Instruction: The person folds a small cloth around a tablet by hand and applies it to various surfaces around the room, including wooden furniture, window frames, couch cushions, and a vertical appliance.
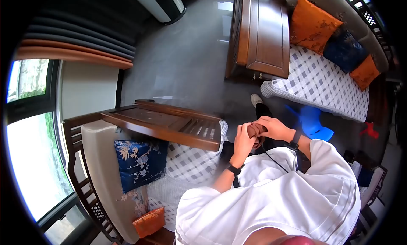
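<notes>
In front of my waist, both hands are closed around a bunched, brown, soft-looking thing (256, 130), perhaps cloth; its exact kind I cannot make out. My left hand (243, 140) grips it from the left side with the fingers bent over its upper edge. From the right, my right hand (274, 128) pinches its top, thumb and fingers curled inward. Part of it hangs down between the hands. A thin black cable (275, 161) runs over my white shirt (271, 194) just below. Dark bands (234, 169) circle my wrists.
To my left stands a wooden sofa with checked covers (188, 160) and a blue cushion (141, 164), a wooden armrest (169, 125) along its end. Ahead is a brown wooden cabinet (267, 37) beside another cushioned sofa (322, 81). A blue plastic stool (313, 124) stands on the right.
</notes>
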Motion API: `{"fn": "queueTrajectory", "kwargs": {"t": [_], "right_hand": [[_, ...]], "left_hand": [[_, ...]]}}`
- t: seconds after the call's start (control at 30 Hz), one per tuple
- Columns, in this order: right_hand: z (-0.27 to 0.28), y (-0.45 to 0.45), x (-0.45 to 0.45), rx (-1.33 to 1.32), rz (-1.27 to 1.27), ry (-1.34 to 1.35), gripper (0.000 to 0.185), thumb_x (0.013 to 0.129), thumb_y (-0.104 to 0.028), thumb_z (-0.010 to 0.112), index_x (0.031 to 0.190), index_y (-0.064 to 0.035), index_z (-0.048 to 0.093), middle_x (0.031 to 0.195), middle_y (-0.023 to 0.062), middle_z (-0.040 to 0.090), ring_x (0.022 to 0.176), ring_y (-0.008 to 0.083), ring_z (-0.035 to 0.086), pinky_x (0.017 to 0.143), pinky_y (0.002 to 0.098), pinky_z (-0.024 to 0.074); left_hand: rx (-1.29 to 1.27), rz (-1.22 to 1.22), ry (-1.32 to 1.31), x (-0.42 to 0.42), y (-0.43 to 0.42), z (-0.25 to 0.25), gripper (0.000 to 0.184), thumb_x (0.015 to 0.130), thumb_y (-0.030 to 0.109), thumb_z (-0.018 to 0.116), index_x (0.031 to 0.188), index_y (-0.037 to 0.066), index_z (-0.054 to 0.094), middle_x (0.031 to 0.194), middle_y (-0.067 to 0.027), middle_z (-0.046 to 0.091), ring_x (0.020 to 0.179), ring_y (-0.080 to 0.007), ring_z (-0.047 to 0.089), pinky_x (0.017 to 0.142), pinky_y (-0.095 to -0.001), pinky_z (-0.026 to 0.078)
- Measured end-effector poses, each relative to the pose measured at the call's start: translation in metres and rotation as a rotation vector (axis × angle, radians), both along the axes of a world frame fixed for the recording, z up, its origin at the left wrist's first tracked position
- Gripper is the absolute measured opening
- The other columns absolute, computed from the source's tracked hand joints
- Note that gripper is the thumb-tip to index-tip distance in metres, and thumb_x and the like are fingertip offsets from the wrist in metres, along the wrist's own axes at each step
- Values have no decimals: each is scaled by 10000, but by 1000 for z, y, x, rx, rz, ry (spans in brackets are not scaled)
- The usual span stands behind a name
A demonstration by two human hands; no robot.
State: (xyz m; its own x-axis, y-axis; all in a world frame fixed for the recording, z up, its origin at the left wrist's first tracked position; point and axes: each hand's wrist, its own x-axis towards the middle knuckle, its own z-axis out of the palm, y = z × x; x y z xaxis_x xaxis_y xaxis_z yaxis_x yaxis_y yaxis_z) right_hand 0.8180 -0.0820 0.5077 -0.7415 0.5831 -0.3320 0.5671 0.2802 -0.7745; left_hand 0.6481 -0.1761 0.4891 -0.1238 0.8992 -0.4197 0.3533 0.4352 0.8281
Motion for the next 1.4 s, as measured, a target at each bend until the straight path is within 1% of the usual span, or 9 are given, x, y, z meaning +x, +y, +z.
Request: {"fn": "queueTrajectory", "kwargs": {"t": [0.17,0.37,0.5,0.63,0.73,0.93,1.23,1.3,1.4], "right_hand": [[-29,116,76,123,31,23,500,755,-138,762,1239,-102,641,1078,90,629,994,307,623,866,395,532],[-74,245,123,121,199,104,602,749,-73,709,1333,-110,567,1153,106,616,1051,331,604,877,413,537],[-91,313,126,342,269,189,635,758,-27,682,1369,-148,557,1178,99,613,1014,339,615,863,415,539],[-124,361,131,552,450,152,510,738,-66,716,1237,-130,629,1124,56,624,949,275,619,825,383,531],[-141,361,139,466,443,189,478,686,-20,726,1152,-105,662,1054,55,642,943,275,607,820,378,532],[-150,331,123,302,537,229,513,632,35,725,1128,-87,678,1036,68,648,932,304,593,811,392,537],[-151,349,89,504,644,229,531,646,111,661,1139,-83,692,1040,80,653,950,316,630,802,389,548],[-152,355,84,506,596,234,521,670,134,629,1145,-70,690,1040,104,649,953,328,627,815,387,542],[-150,364,90,526,613,222,524,683,157,594,1156,-49,682,1028,122,649,951,340,623,821,387,526]], "left_hand": [[70,108,9,87,107,-30,523,796,36,715,1286,78,538,1202,-178,542,1081,-435,588,893,-470,515],[115,329,81,163,209,-64,618,782,-29,707,1353,81,499,1212,-190,526,1108,-408,568,958,-443,493],[105,467,-65,196,259,-126,604,798,-28,701,1358,53,488,1248,-203,542,1150,-414,556,976,-450,482],[177,563,160,219,306,-125,561,796,-10,723,1315,65,522,1227,-169,570,1114,-410,579,902,-460,513],[214,553,385,228,307,-136,559,764,7,756,1280,93,558,1092,-123,574,1007,-348,621,781,-424,557],[168,678,375,226,259,-143,526,735,10,769,1231,123,634,1046,-83,616,946,-308,650,766,-396,553],[292,857,416,215,280,-164,546,738,-24,729,1254,125,631,1111,-65,639,1008,-297,636,811,-396,537],[325,803,466,203,291,-162,497,795,4,664,1279,85,591,1086,-86,632,969,-304,636,768,-408,548],[338,701,643,203,300,-165,387,801,38,640,1187,43,610,1022,-93,619,875,-268,639,669,-360,568]]}}
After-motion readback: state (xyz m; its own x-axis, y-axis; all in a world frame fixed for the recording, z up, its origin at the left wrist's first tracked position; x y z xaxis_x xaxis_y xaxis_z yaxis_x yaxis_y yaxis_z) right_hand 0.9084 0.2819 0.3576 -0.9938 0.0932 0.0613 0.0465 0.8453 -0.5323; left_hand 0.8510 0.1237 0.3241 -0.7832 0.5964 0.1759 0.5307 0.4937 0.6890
